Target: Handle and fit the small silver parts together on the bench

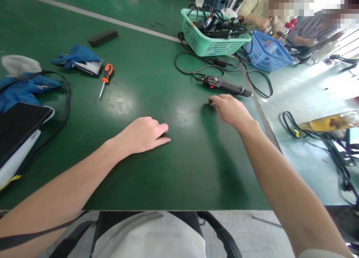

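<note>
My left hand (pixel 146 134) rests on the green table top, its fingers curled into a loose fist and the thumb stretched out. Nothing shows in the gap between thumb and forefinger. My right hand (pixel 228 107) is further forward, its fingers closed on a small dark object (pixel 211 103) with a metallic look; most of it is hidden. Just beyond that hand lies a black electric screwdriver (pixel 224 85) with its cable attached, apart from the fingers. An orange and black hand screwdriver (pixel 106 78) lies ahead of my left hand.
Blue gloves (pixel 80 58), a dark bar (pixel 103 37) and a phone-like black slab (pixel 22 127) are on the left. A green basket (pixel 215 45) full of cabled parts and a blue basket (pixel 266 54) stand at the back right. Other people sit beyond. Cables trail at right.
</note>
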{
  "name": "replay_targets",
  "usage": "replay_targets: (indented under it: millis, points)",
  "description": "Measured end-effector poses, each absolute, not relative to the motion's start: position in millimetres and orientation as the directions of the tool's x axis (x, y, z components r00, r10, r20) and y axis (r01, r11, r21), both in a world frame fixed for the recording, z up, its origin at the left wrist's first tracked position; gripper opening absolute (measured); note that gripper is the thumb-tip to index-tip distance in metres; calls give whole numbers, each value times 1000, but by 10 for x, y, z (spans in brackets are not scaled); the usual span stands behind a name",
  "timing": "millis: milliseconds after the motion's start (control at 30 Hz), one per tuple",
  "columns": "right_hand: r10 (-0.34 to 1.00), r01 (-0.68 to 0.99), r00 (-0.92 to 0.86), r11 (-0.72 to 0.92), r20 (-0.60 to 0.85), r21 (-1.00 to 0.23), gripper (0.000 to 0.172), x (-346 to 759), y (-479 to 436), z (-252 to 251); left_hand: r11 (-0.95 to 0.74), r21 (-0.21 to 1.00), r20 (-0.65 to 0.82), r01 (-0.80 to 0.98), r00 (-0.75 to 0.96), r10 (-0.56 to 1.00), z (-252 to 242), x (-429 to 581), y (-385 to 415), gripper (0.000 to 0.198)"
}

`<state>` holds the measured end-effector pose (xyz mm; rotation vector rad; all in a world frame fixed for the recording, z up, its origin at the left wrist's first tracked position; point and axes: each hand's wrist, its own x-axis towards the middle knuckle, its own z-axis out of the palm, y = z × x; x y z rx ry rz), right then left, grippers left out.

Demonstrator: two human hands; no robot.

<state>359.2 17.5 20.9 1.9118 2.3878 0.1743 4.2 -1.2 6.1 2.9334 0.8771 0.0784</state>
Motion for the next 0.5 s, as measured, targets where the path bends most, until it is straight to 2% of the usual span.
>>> replay_targets:
  millis: [167, 333, 500]
  points:
    - [989, 988, -150, 150, 7, 20, 43, 4112, 369, 178, -826, 103, 19, 554, 829, 559, 66, 41, -6, 33]
    - [999, 991, -46, 49, 20, -122, 53, 4465, 97, 173, -827, 103, 40, 553, 828, 559, 53, 43, -6, 32]
    - [972, 965, 85, -26, 217, -261, 45, 4446, -242, -83, -824, 108, 49, 557, 825, 564, 32, 53, -14, 31]
